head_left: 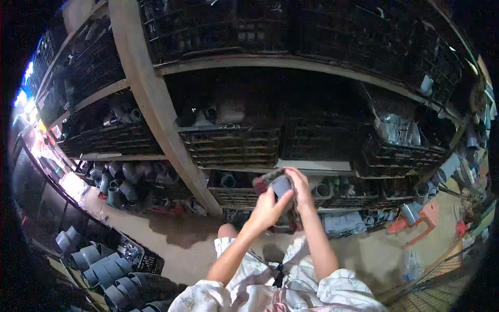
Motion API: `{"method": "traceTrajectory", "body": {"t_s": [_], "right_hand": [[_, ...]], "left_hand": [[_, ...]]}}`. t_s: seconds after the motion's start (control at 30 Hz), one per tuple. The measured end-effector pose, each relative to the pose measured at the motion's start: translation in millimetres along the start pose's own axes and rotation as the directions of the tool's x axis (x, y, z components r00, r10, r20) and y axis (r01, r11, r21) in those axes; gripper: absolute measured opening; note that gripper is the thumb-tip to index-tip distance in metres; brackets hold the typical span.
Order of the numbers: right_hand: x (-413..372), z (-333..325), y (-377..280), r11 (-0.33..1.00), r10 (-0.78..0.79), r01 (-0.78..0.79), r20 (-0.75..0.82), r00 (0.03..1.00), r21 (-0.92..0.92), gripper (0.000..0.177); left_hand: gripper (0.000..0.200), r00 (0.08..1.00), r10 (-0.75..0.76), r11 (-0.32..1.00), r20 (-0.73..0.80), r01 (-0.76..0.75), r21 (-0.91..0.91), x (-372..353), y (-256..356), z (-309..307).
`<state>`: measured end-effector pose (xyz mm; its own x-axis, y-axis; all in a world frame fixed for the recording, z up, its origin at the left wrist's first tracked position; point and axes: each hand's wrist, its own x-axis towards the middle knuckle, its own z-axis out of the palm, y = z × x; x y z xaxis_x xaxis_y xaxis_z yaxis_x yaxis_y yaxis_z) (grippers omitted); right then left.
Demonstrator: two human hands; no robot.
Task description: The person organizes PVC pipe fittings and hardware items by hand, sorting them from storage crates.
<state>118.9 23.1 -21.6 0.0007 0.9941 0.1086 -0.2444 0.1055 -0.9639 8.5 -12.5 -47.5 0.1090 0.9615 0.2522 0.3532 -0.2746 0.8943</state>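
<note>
Just right of centre, my left hand (266, 209) is closed on a short grey pipe fitting (281, 187), with the thumb and fingers against its lower left side. My right hand (301, 188) is around the right side of the same fitting, its fingers bent over a dark, reddish cloth (262, 183). The cloth lies behind and beside the fitting and hangs down below my right hand. Both hands are close together above my lap, in front of the lower shelf. The far side of the fitting is hidden.
Wooden shelves (228, 63) hold black crates (234, 147) of fittings. Grey pipe fittings (106, 270) are piled at the lower left. An orange-red object (429, 216) and a clear plastic bag (412, 265) are on the floor at the right.
</note>
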Motion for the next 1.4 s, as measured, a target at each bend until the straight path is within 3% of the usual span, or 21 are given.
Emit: {"method": "traceTrajectory", "body": {"t_s": [0.07, 0.1, 0.2, 0.27, 0.3, 0.33, 0.4, 0.43, 0.5, 0.6, 0.67, 0.8, 0.87, 0.9, 0.97, 1.13, 1.2, 1.23, 1.27, 1.33, 1.4], "right_hand": [[-16.9, 17.1, -9.6, 0.993, -0.062, 0.083, -0.233, 0.97, 0.08, 0.03], [-16.1, 25.3, 3.0, 0.972, -0.22, 0.233, -0.245, 0.944, 0.026, 0.032], [-16.3, 33.8, -10.3, 0.816, -0.571, 0.539, -0.144, 0.808, -0.208, 0.034], [-0.1, 18.7, -32.4, 0.714, -0.695, 0.671, -0.088, 0.713, -0.201, 0.032], [3.0, 12.4, -45.1, 0.766, -0.643, 0.637, -0.114, 0.757, -0.087, 0.031], [4.0, 4.7, -61.7, 0.786, -0.613, 0.607, -0.02, 0.79, -0.118, 0.03], [10.4, -7.5, -63.8, 0.906, -0.423, 0.418, 0.133, 0.896, 0.063, 0.03], [10.0, -6.5, -49.1, 0.893, -0.407, 0.365, 0.129, 0.904, 0.264, 0.03], [-11.7, 12.3, -47.8, 0.793, -0.608, 0.608, -0.001, 0.794, -0.04, 0.03], [-32.8, 29.0, -35.9, 0.572, -0.806, 0.759, -0.042, 0.59, -0.31, 0.031], [-23.5, 27.5, -30.8, 0.532, -0.842, 0.787, -0.095, 0.531, -0.313, 0.031], [-21.9, 14.7, -63.2, 0.758, -0.649, 0.651, -0.156, 0.745, -0.047, 0.032], [-16.3, 6.5, -71.8, 0.845, -0.534, 0.534, -0.013, 0.845, 0.005, 0.034], [-15.3, 2.5, -72.1, 0.895, -0.442, 0.437, 0.056, 0.895, 0.088, 0.035], [-20.2, 3.9, -73.5, 0.941, -0.306, 0.284, 0.103, 0.946, 0.186, 0.038], [-13.7, -4.9, -56.3, 0.893, -0.446, 0.422, -0.183, 0.876, -0.158, 0.038], [-10.7, -11.9, -59.8, 0.891, -0.454, 0.41, -0.337, 0.825, -0.197, 0.036], [-10.4, -14.1, -69.4, 0.923, -0.38, 0.363, -0.427, 0.821, -0.125, 0.034], [-9.1, -18.0, -72.2, 0.897, -0.423, 0.431, -0.482, 0.768, -0.1, 0.033], [-8.0, -20.5, -78.7, 0.856, -0.513, 0.458, -0.517, 0.685, -0.24, 0.033], [-19.8, 0.6, -87.4, 0.808, -0.583, 0.569, -0.344, 0.736, -0.152, 0.032]], "left_hand": [[0.04, 0.991, 0.054, 0.998, -0.124, -0.058, -0.031, 22.7, 19.3, -7.8], [0.04, 0.985, 0.016, 0.996, -0.173, -0.031, -0.085, 36.9, 27.4, -12.0], [0.04, 0.977, -0.002, 0.983, -0.211, -0.037, -0.181, 56.0, 59.2, -22.2], [0.044, 0.994, 0.053, 0.998, -0.098, -0.05, 0.036, 49.3, 64.4, -16.6], [0.05, 0.999, 0.032, 0.998, 0.002, -0.032, 0.052, 39.9, 66.0, -13.1], [0.054, 0.997, 0.075, 0.996, -0.025, -0.074, 0.039, 33.0, 64.1, -9.4], [0.054, 0.98, -0.012, 1.0, 0.2, 0.016, -0.017, 26.8, 80.9, -26.4], [0.053, 0.987, -0.009, 1.0, 0.162, 0.008, 0.01, 29.0, 79.8, -28.5], [0.047, 0.998, 0.018, 1.0, 0.062, -0.019, 0.012, 34.7, 87.1, -34.0], [0.043, 0.999, -0.02, 0.984, -0.048, 0.011, -0.177, 43.5, 80.3, -29.9], [0.043, 0.999, -0.035, 0.999, 0.036, 0.035, -0.01, 35.3, 90.1, -29.5], [0.06, 0.931, 0.259, 0.958, 0.257, -0.213, -0.194, 23.6, 74.1, -33.4], [0.065, 0.855, 0.339, 0.939, 0.392, -0.283, -0.195, 21.0, 85.7, -51.2], [0.071, 0.851, 0.287, 0.944, 0.439, -0.329, 0.021, 23.1, 80.2, -57.2], [0.071, 0.884, 0.244, 0.956, 0.399, -0.289, 0.057, 20.1, 85.1, -61.5], [0.066, 0.946, 0.269, 0.962, 0.181, -0.272, -0.01, 15.2, 85.4, -62.8], [0.064, 0.968, 0.25, 0.967, -0.001, -0.25, -0.04, 11.7, 88.7, -64.6], [0.063, 0.995, 0.1, 0.983, 0.026, -0.095, -0.156, 9.9, 94.0, -68.8], [0.062, 0.994, 0.108, 0.982, 0.013, -0.105, -0.16, 11.1, 88.2, -70.8], [0.063, 0.99, 0.142, 0.976, -0.006, -0.141, -0.167, 11.7, 86.7, -71.9], [0.061, 0.98, 0.198, 0.966, -0.033, -0.201, -0.165, 13.4, 81.7, -66.8]]}}
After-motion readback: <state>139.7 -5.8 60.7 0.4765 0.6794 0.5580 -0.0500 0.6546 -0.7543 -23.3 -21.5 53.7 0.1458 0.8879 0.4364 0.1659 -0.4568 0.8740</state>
